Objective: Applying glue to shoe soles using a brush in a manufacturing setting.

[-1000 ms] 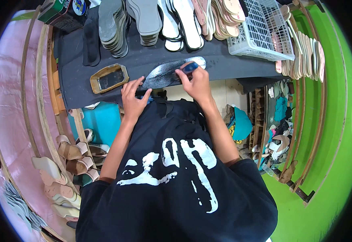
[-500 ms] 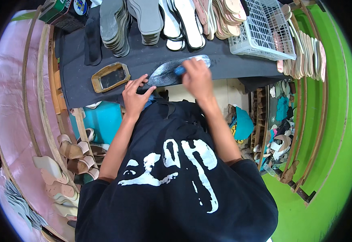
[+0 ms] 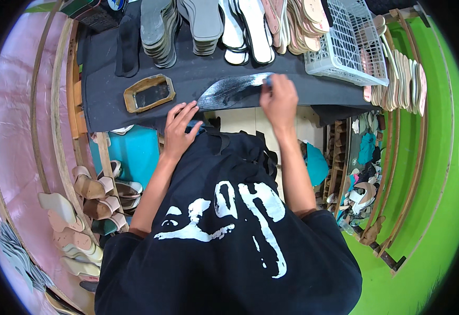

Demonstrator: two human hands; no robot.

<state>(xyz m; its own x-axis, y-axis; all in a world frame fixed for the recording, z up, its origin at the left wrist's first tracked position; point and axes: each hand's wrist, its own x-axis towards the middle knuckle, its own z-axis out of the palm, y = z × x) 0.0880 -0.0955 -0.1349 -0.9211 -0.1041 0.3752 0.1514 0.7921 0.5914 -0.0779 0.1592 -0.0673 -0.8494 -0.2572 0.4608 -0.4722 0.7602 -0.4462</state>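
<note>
A dark shoe insole (image 3: 232,92) lies flat at the table's front edge, wet and shiny with streaks along it. My right hand (image 3: 280,100) is closed round a small blue-handled brush (image 3: 269,81) at the insole's far right end; its bristles are hidden. My left hand (image 3: 180,128) has its fingers stretched out, with the fingertips at the insole's left tip. To the left of the insole stands a brown-rimmed, elongated tray (image 3: 128,101) with a dark inside.
Along the back are stacks of grey insoles (image 3: 200,23), white insoles (image 3: 255,34) and pinkish insoles (image 3: 305,26). A white plastic basket (image 3: 345,44) stands at the right. Wooden racks flank the dark table (image 3: 103,105); shoe lasts (image 3: 93,189) sit at the left.
My right hand has moved right along the insole with the brush, to its far end. My left fingertips remain by the left tip. The view has shifted slightly.
</note>
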